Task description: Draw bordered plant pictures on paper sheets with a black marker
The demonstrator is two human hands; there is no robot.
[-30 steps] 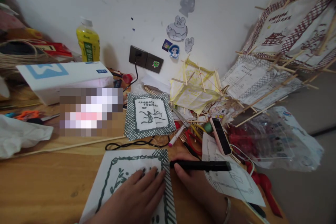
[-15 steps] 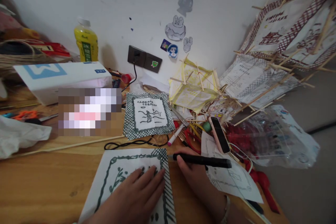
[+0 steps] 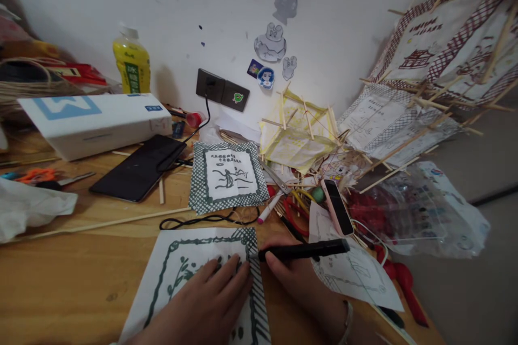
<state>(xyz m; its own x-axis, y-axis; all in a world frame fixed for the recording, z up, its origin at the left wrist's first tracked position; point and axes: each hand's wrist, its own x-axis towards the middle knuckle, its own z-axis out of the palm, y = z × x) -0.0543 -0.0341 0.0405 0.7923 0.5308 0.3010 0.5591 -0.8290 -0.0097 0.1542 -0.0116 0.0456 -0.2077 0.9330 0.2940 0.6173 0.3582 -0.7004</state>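
Observation:
My left hand (image 3: pixel 210 296) lies flat on a white paper sheet (image 3: pixel 156 264), fingers stretched out, covering part of its dark green leaf drawing. A border of lines and hatching runs along the sheet's edges. In my right hand (image 3: pixel 291 275) is a black marker pen (image 3: pixel 307 250), its tip pointing left at the hatched right border near the upper right corner. Whether the tip touches the paper I cannot tell. Just beyond the sheet lies a finished-looking square paper drawing (image 3: pixel 230 178) with a green cross-hatched border.
A black tablet (image 3: pixel 137 168) and a white box (image 3: pixel 101 124) lie at left, with a yellow drink bottle (image 3: pixel 131 59) behind. Scissors (image 3: pixel 73 179) rest at far left. On the right are a pink phone (image 3: pixel 339 207), stick-framed paper lanterns (image 3: pixel 299 135) and a clear plastic bag (image 3: pixel 421 215).
My right hand has shifted slightly left and down with the marker, bringing its tip over the hatched border. The tablet's bright, blurred screen area is now dark. My left hand stays nearly still.

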